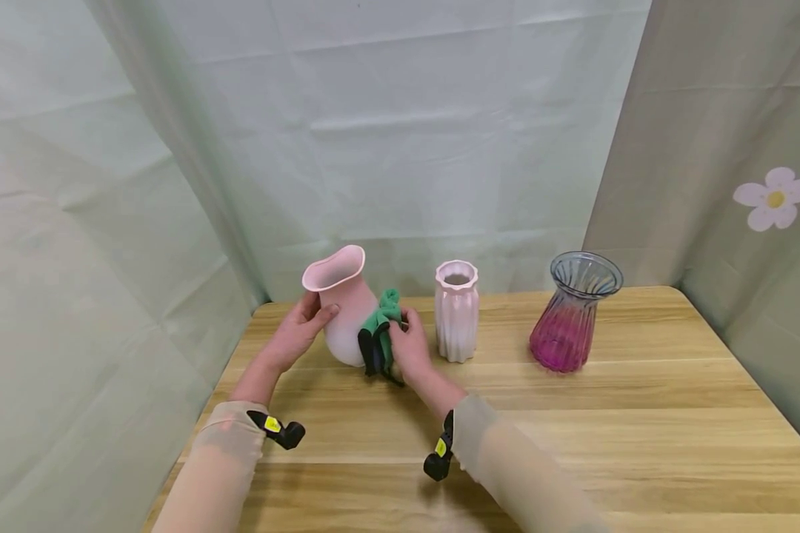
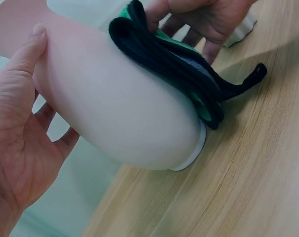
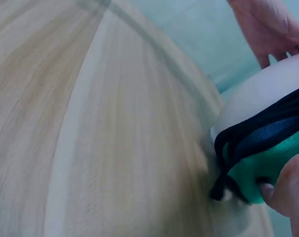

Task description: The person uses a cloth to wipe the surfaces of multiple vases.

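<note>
A pink-to-white vase [image 1: 344, 305] with a flared lip stands at the left of the wooden table [image 1: 573, 429], leaning slightly. My left hand [image 1: 298, 332] holds its neck, thumb [image 2: 21, 55] along the side. My right hand [image 1: 410, 348] pinches a green cloth with black edging [image 1: 378, 337] and presses it against the vase's body [image 2: 119, 108]. In the left wrist view the cloth [image 2: 174, 61] drapes over the vase's lower side, a black loop trailing onto the table. The right wrist view shows the cloth [image 3: 268, 153] against the vase base [image 3: 260, 98].
A ribbed pale pink vase [image 1: 456, 309] stands just right of my right hand. A glass vase [image 1: 572, 311] tinted magenta below and grey above stands farther right. Pale green curtains close the back and left; a flowered curtain [image 1: 773, 197] hangs at the right.
</note>
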`<action>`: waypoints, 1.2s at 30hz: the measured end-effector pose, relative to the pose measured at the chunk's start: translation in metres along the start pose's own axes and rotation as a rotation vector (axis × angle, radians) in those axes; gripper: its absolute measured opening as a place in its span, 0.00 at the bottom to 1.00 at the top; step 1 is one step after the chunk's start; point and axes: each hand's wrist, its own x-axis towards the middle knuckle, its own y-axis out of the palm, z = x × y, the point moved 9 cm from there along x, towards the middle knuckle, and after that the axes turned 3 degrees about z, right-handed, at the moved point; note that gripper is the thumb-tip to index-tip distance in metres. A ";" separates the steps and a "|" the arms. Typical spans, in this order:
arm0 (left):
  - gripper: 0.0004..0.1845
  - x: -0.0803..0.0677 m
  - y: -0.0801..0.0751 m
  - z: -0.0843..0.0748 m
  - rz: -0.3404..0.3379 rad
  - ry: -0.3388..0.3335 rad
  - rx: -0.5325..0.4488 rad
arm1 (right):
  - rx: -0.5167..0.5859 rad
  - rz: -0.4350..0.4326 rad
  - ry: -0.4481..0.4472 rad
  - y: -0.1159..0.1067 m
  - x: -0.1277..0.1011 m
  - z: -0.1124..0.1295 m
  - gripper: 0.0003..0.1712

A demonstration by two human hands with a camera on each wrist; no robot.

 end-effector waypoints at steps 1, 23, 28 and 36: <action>0.36 0.000 0.000 0.000 0.000 0.000 -0.003 | -0.002 -0.002 -0.004 0.000 0.000 0.002 0.14; 0.35 0.000 0.002 -0.002 -0.010 0.003 0.024 | 0.032 0.009 -0.124 0.014 0.009 0.089 0.09; 0.35 0.000 0.003 -0.002 0.002 0.022 0.017 | 0.013 0.017 -0.137 0.016 0.009 0.096 0.11; 0.37 -0.001 0.002 -0.003 0.010 0.018 0.020 | -0.065 0.055 -0.156 0.019 0.012 0.095 0.17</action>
